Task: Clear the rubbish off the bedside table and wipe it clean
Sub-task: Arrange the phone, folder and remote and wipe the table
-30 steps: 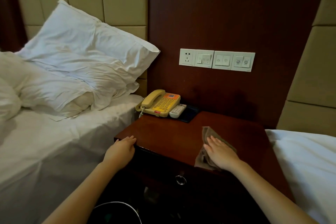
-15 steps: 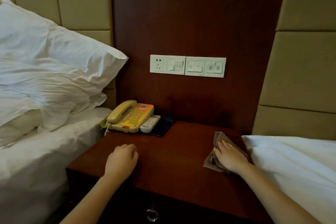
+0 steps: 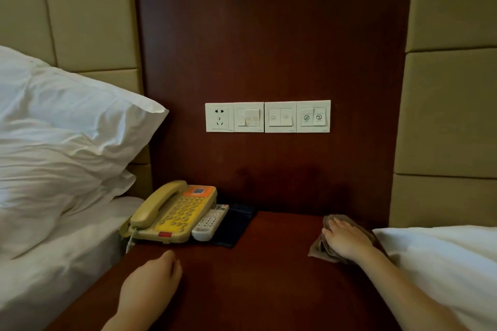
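Observation:
The dark red wooden bedside table fills the lower middle of the head view. My right hand lies flat on a folded brown cloth and presses it onto the table's far right corner, beside the right bed. Near the front left of the table top, my left hand rests with its fingers curled and nothing in it. I see no rubbish on the table top.
A yellow telephone, a white remote and a dark folder sit at the table's back left. White pillows and a bed are on the left, white bedding on the right. A switch panel hangs on the wooden wall.
My right hand has slid the cloth from the front middle of the table to its far right corner. My left hand has shifted from the front edge onto the top. My view has moved closer.

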